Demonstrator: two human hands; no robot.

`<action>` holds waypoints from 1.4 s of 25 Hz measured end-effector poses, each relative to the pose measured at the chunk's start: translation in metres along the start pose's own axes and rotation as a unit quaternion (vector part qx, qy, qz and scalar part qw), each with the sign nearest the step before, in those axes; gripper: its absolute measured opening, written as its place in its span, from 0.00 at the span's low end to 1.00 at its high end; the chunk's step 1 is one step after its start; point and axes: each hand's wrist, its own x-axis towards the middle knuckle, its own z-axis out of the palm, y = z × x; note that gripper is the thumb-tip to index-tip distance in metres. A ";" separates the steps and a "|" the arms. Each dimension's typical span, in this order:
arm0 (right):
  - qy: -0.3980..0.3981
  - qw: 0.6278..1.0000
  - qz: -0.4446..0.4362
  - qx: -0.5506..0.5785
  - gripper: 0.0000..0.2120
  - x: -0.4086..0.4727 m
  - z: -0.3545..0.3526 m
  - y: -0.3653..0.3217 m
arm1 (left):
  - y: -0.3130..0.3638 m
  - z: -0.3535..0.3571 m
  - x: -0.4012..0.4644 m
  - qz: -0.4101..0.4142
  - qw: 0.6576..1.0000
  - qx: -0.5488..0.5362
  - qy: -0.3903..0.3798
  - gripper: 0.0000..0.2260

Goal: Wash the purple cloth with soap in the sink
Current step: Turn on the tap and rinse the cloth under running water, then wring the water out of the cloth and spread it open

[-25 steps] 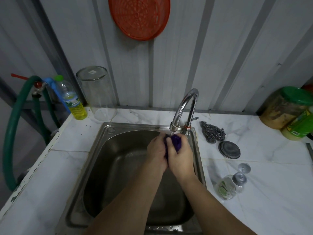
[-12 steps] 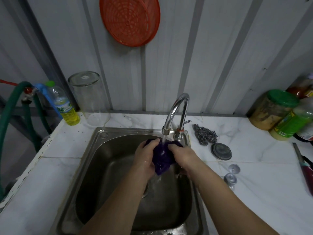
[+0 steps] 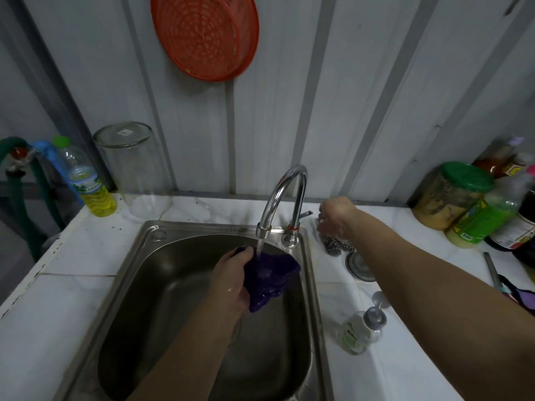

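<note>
Fingers of left hand (image 3: pixel 231 280) grip purple cloth (image 3: pixel 270 274) under running tap (image 3: pixel 285 195); right hand (image 3: pixel 335 218), loosely curled, empty, near tap lever. Rinsing underway; wringing left.

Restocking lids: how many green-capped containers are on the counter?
2: a bottle of yellow liquid back left beside the glass jar; a green-lidded jar back right. Others there may be hidden.

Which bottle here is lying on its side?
The small clear pump bottle right of the sink; the yellow-liquid bottle and the right-hand corner bottles stand upright.
</note>
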 end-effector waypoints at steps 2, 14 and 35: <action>-0.009 0.999 0.016 0.049 0.21 0.020 0.005 0.004 | 0.001 0.002 0.002 0.004 1.000 -0.016 0.008 0.16; -0.015 0.989 0.053 0.141 0.19 0.039 0.034 0.016 | 0.006 0.018 0.015 0.019 0.999 -0.020 0.027 0.15; 0.127 0.981 0.005 0.145 0.25 -0.070 0.058 0.043 | 0.004 -0.005 -0.006 0.021 0.995 -0.083 0.047 0.17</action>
